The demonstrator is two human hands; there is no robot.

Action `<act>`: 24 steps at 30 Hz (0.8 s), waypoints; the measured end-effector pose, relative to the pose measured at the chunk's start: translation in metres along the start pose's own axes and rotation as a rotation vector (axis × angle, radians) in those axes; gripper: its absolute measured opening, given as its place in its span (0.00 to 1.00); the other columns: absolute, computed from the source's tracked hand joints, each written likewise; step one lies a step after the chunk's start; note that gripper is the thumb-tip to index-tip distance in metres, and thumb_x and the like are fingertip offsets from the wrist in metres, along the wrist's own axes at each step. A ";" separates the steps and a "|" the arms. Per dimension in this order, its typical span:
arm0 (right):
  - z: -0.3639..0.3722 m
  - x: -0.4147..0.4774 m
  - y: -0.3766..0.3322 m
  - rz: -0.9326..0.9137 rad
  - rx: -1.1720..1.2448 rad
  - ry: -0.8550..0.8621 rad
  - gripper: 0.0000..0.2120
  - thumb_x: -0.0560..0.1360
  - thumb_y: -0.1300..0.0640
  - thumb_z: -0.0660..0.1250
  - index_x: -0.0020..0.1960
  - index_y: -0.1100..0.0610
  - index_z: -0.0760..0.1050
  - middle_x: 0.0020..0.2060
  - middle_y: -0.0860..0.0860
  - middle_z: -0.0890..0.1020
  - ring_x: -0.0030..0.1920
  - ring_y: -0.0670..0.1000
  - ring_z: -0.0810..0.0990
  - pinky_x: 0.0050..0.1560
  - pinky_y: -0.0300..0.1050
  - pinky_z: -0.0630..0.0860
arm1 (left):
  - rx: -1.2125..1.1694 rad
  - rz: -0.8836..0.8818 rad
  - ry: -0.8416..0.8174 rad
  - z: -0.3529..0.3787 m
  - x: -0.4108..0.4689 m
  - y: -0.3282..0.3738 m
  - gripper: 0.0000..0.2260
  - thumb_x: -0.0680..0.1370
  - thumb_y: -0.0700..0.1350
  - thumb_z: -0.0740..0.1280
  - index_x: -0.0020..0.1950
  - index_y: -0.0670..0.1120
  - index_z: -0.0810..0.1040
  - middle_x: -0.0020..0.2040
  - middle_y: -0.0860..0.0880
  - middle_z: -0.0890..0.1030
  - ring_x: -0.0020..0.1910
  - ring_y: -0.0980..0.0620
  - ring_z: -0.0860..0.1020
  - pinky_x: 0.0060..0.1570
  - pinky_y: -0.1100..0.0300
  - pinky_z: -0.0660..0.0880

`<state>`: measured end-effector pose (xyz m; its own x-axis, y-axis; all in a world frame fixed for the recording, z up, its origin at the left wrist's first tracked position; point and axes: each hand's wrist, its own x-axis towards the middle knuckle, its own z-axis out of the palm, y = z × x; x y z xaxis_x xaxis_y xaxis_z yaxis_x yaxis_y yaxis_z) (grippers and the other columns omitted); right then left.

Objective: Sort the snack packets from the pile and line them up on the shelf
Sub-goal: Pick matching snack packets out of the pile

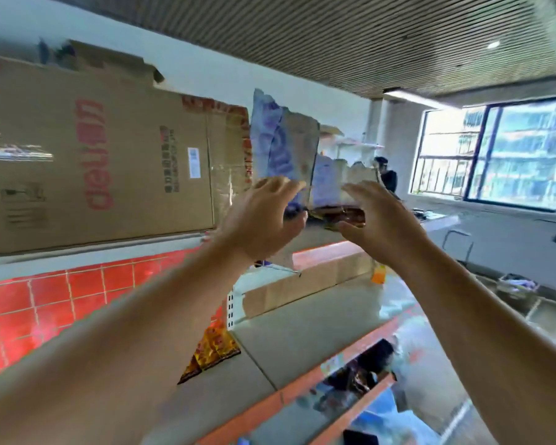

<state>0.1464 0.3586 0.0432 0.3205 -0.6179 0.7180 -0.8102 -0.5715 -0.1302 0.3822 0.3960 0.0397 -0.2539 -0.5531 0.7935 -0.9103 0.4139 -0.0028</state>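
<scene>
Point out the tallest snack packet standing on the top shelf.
The blue-and-purple packet by the left hand: its top rises well above the paler packets to its right.

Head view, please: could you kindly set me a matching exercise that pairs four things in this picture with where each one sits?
Things:
1. cardboard box
2. purple packets
3. gold-and-red packets
4. window

Places:
A. far right of the room
B. standing upright in the middle
C. far left, with red lettering on it
D. low down, on the grey shelf

Pairs: 1-C; 2-B; 3-D; 4-A
</scene>
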 end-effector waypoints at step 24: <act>0.080 0.093 0.160 0.078 -0.141 -0.155 0.29 0.75 0.47 0.71 0.74 0.49 0.70 0.66 0.52 0.75 0.64 0.56 0.75 0.61 0.51 0.74 | -0.151 -0.322 -0.396 0.181 0.128 -0.064 0.16 0.78 0.54 0.68 0.66 0.55 0.78 0.55 0.54 0.81 0.54 0.49 0.79 0.56 0.54 0.76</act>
<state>0.0862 0.1663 0.0347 0.3171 -0.7390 0.5944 -0.8927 -0.4442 -0.0760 0.3483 0.1678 0.0316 -0.1002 -0.8876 0.4496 -0.9126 0.2620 0.3138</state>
